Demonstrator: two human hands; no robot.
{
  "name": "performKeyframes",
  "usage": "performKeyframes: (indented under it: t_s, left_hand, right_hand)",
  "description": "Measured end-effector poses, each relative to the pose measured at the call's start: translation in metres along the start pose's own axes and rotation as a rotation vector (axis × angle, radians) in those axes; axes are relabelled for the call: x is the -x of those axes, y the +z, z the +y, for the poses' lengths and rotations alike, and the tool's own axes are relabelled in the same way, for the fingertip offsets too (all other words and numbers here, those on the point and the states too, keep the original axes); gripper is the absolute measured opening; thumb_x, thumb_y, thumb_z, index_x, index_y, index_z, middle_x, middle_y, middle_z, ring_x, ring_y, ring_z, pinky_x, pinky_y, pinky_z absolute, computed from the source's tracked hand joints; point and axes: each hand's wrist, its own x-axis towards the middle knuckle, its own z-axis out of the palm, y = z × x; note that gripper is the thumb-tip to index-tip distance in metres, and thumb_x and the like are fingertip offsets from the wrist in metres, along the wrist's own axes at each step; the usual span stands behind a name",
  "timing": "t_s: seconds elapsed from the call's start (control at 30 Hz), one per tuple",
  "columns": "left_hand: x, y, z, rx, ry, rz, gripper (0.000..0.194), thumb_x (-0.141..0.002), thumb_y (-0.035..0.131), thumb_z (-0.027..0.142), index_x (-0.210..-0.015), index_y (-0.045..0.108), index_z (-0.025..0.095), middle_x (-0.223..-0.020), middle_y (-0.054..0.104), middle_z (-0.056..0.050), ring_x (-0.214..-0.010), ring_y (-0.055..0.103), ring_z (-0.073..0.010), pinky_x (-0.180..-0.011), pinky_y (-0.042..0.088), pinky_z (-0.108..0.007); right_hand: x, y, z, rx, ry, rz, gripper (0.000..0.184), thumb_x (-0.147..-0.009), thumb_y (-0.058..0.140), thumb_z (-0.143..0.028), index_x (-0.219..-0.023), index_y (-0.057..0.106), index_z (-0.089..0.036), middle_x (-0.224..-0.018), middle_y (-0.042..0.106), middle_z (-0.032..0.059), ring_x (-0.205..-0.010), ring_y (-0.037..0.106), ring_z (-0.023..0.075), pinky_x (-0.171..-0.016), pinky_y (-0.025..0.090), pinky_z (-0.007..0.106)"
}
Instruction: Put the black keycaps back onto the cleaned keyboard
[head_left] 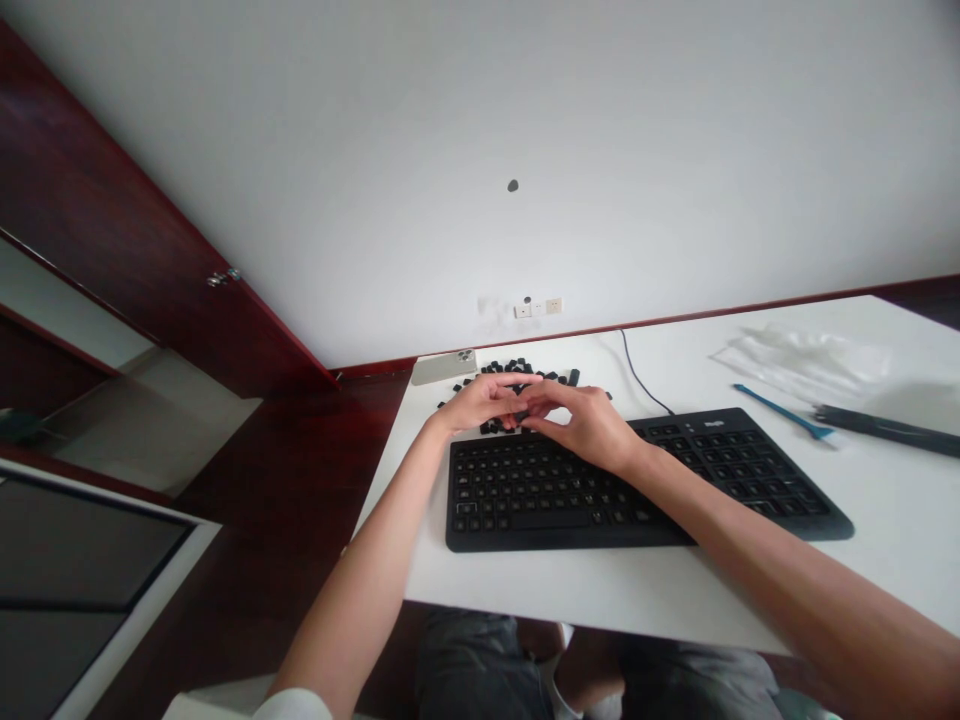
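1. From the head view, I'm watching the person's left hand (476, 405) and right hand (585, 425) working together above the far edge of the keyboard. Their fingers (536, 393) are coming together, not spreading apart. A small black keycap (520, 416) is showing between them, but I can't tell whether they are clamped on it.

2. A pile of black keycaps (517, 372) is lying just beyond the fingers and partly under them. A black keyboard (645, 490) is sitting just nearer the person than the fingers, on a white table (675, 590). A smartphone (442, 367) is resting beyond and left of the fingers. Well to their right, a blue pry tool (784, 412), a dark tool handle (885, 430) and a clear plastic bag (802, 365) are lying apart.

3. Gripping a keycap by its sides between the pads looks like the steadiest approach, with the palms staying clear of the loose pile.

4. I'm counting two hands, one keyboard, one smartphone, one pry tool, one handle and one bag. The overlapping keycaps are defeating an exact count, though dozens are showing.
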Motion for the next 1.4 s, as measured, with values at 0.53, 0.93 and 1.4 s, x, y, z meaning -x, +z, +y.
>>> performKeyframes:
  t_s: [0.53, 0.93, 1.4]
  left_hand:
    - [0.005, 0.008, -0.013, 0.426, 0.019, 0.087, 0.058, -0.077, 0.097, 0.024, -0.133, 0.079, 0.023, -0.121, 0.081, -0.012, -0.109, 0.078, -0.0233, -0.099, 0.056, -0.034]
    - [0.008, 0.009, -0.014, 0.552, -0.016, 0.097, 0.056, -0.08, 0.092, 0.017, -0.134, 0.08, 0.026, -0.135, 0.077, -0.011, -0.123, 0.074, -0.0239, -0.111, 0.054, -0.035]
    - [-0.003, 0.032, -0.012, 0.606, -0.106, 0.293, 0.032, -0.079, 0.073, 0.004, -0.107, 0.08, 0.018, -0.099, 0.077, -0.004, -0.09, 0.073, -0.012, -0.091, 0.057, -0.026]
  right_hand:
    - [0.001, 0.007, 0.0, 0.143, 0.007, 0.162, 0.014, -0.096, 0.075, -0.025, -0.11, 0.08, -0.023, -0.108, 0.076, 0.0082, -0.086, 0.074, 0.021, -0.082, 0.068, 0.04]
    - [0.0, 0.004, 0.0, 0.148, -0.015, 0.151, 0.024, -0.098, 0.07, -0.021, -0.119, 0.08, -0.024, -0.115, 0.076, 0.0083, -0.089, 0.074, 0.0204, -0.085, 0.067, 0.04]
    - [0.001, 0.009, -0.001, 0.148, 0.108, 0.173, 0.018, -0.095, 0.066, -0.021, -0.108, 0.078, -0.021, -0.1, 0.074, 0.0074, -0.086, 0.072, 0.0207, -0.08, 0.065, 0.038]
